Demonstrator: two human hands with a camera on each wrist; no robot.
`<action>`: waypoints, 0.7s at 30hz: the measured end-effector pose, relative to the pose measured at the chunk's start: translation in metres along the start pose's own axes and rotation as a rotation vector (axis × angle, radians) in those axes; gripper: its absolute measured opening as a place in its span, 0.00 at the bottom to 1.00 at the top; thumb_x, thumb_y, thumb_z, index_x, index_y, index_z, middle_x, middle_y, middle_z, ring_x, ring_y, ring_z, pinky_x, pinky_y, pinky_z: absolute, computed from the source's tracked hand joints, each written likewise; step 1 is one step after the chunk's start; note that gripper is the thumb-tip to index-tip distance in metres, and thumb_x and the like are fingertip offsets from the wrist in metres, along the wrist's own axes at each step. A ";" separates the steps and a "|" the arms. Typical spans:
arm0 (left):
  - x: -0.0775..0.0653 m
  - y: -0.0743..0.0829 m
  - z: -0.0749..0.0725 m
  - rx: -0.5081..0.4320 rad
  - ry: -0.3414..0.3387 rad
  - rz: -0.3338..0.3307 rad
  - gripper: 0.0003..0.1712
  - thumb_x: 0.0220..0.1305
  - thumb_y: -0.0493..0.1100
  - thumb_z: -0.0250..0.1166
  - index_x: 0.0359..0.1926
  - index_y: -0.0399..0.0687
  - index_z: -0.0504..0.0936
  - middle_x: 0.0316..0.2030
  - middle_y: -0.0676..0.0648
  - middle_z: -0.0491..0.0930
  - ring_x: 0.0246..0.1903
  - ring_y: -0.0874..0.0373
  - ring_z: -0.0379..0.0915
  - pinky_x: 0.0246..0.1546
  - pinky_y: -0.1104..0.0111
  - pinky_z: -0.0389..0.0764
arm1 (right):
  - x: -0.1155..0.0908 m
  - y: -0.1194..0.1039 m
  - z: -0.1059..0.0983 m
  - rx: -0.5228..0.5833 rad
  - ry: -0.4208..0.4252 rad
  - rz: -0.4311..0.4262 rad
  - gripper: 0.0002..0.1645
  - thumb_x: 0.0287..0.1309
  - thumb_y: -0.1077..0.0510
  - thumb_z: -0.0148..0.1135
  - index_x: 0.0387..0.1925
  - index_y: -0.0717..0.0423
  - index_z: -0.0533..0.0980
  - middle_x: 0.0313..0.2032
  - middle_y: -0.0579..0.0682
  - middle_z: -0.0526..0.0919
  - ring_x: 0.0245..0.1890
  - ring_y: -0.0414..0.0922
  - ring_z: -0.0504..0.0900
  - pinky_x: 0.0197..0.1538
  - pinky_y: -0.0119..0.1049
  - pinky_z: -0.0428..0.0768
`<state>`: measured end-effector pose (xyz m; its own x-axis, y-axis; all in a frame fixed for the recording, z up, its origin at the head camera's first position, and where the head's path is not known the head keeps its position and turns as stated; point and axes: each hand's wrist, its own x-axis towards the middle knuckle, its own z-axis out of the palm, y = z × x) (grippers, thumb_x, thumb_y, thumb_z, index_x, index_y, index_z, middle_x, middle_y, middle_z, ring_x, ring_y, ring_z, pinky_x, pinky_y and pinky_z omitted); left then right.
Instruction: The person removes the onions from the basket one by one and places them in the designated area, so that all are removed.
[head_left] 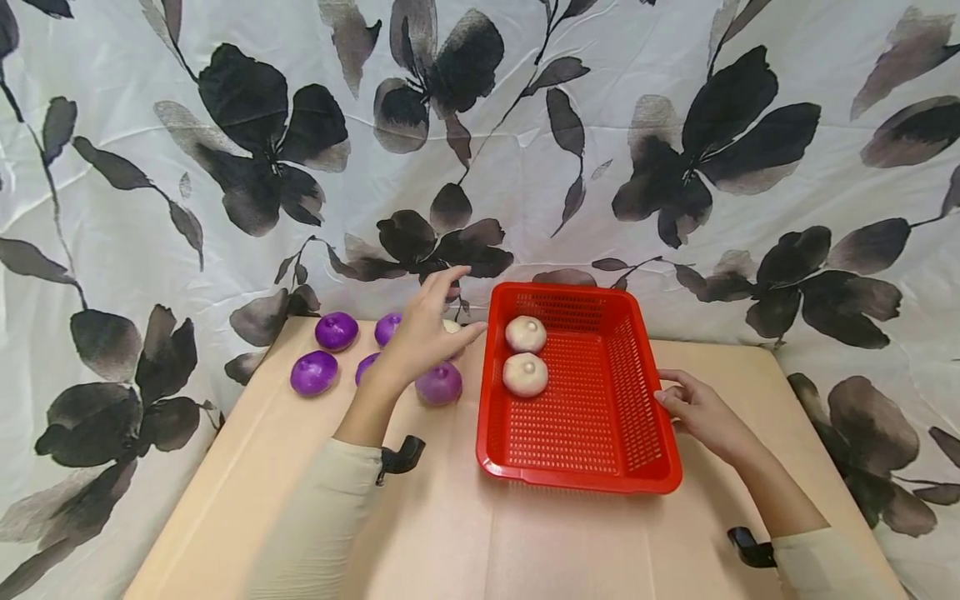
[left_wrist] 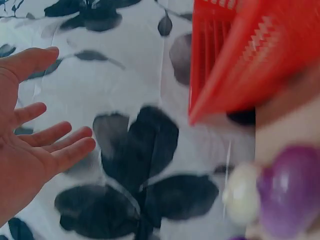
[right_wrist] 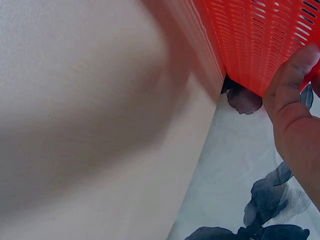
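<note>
My left hand (head_left: 423, 329) is raised over the onions, left of the red plastic basket (head_left: 577, 479), its thumb and fingers spread with nothing between them. In the left wrist view its fingers (left_wrist: 70, 150) are spread against the cloth. Below it, a purple onion (head_left: 438, 383) and a partly hidden white onion (head_left: 452, 326) lie on the table. My right hand (head_left: 701, 412) holds the basket's right side, thumb at the rim; the right wrist view has the thumb (right_wrist: 295, 70) against the slotted wall. Inside the basket, two white onions (head_left: 526, 375) sit along the left wall.
Several more purple onions (head_left: 314, 372) lie on the left of the table (head_left: 420, 533), some partly behind the left hand. A white cloth (head_left: 555, 183) with dark flowers hangs behind the table's back edge. The basket stands near that edge.
</note>
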<state>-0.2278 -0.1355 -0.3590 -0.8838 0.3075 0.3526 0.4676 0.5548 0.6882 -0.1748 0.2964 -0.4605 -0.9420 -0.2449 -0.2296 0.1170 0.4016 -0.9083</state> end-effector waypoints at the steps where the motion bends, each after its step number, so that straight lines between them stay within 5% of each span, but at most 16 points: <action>1: 0.004 0.003 0.005 0.001 -0.009 0.007 0.46 0.60 0.47 0.77 0.75 0.49 0.64 0.69 0.42 0.69 0.62 0.48 0.74 0.62 0.53 0.79 | 0.000 0.000 0.000 0.001 0.000 -0.001 0.34 0.77 0.57 0.54 0.75 0.68 0.56 0.42 0.62 0.82 0.37 0.44 0.87 0.42 0.38 0.89; 12: 0.040 0.024 0.056 -0.157 -0.120 -0.081 0.41 0.62 0.46 0.74 0.73 0.50 0.66 0.66 0.43 0.73 0.61 0.45 0.75 0.61 0.51 0.79 | 0.001 0.001 -0.003 0.007 -0.004 -0.005 0.34 0.78 0.57 0.54 0.75 0.68 0.56 0.41 0.59 0.82 0.37 0.43 0.87 0.42 0.37 0.88; 21: 0.055 0.023 0.093 -0.134 -0.264 -0.333 0.41 0.63 0.51 0.72 0.70 0.39 0.67 0.54 0.39 0.80 0.54 0.50 0.76 0.64 0.56 0.76 | 0.001 0.000 -0.003 0.007 -0.010 -0.005 0.34 0.78 0.57 0.54 0.75 0.69 0.56 0.40 0.59 0.82 0.36 0.43 0.87 0.41 0.37 0.89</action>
<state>-0.2644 -0.0337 -0.3832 -0.9433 0.3257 -0.0645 0.1365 0.5577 0.8188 -0.1763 0.2984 -0.4594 -0.9395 -0.2555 -0.2283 0.1144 0.3943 -0.9119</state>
